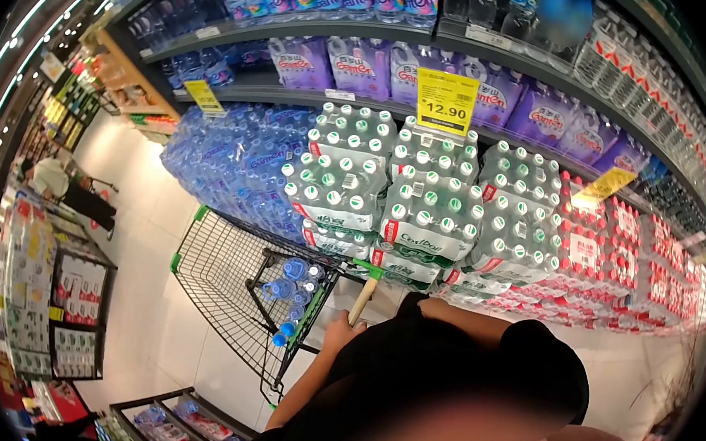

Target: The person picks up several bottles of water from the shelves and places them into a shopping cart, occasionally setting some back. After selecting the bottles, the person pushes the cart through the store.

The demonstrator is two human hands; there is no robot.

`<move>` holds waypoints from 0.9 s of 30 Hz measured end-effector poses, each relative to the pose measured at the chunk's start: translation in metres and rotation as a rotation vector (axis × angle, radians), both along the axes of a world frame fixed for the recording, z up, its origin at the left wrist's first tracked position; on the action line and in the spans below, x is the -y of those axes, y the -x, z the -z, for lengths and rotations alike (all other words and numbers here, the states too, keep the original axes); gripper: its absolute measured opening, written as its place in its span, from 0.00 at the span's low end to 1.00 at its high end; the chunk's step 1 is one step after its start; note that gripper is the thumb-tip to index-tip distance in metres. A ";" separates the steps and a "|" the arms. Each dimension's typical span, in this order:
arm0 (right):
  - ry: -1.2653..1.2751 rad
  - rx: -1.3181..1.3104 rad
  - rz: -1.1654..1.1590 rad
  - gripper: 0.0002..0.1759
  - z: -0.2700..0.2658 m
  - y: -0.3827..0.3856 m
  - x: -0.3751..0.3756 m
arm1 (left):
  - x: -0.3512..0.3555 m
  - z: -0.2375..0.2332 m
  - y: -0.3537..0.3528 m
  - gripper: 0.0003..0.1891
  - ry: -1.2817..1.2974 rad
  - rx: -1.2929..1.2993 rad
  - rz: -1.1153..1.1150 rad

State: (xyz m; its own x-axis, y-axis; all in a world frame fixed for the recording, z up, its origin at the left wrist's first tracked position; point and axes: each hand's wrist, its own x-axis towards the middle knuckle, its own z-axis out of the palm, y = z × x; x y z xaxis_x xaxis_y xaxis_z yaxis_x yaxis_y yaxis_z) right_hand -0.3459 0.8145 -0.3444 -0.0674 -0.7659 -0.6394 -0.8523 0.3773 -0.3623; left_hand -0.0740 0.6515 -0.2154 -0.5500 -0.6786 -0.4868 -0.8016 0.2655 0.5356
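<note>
My left hand (pixel 341 332) is closed around the pale handle (pixel 364 300) of a wire shopping cart (pixel 218 272) with green corner pieces. Several bottles with blue caps (pixel 294 268) lie in the cart near its handle end. Close to my body, my right hand (pixel 433 309) rests against black cloth at the front of my clothes; its fingers are hidden. Just beyond the handle and that hand stand stacked shrink-wrapped packs of clear bottles with white and green caps (pixel 431 206).
Blue water packs (pixel 228 160) line the cart's far side; red-capped packs (pixel 591 243) stand to the right. Shelves hold purple packs (pixel 357 67) below a yellow price sign (pixel 447 101). Another person (pixel 51 179) is in the left aisle. A bottle display (pixel 183 433) stands at lower left.
</note>
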 end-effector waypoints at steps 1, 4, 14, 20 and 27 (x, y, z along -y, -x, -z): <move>-0.045 -0.007 0.019 0.16 -0.003 -0.002 0.006 | 0.002 0.002 -0.002 0.32 -0.029 -0.033 0.027; 0.059 0.042 -0.037 0.17 -0.022 -0.003 0.015 | 0.008 0.003 -0.005 0.32 -0.150 -0.106 0.025; 0.672 0.662 -0.588 0.13 -0.210 -0.080 0.159 | 0.029 0.094 -0.010 0.23 -0.210 -0.639 -0.079; 0.608 0.732 -0.786 0.25 -0.161 -0.105 0.196 | 0.036 0.093 0.007 0.23 -0.302 -0.583 -0.214; 0.757 0.612 -0.820 0.19 -0.136 -0.087 0.195 | 0.043 0.082 0.019 0.23 -0.327 -0.524 -0.257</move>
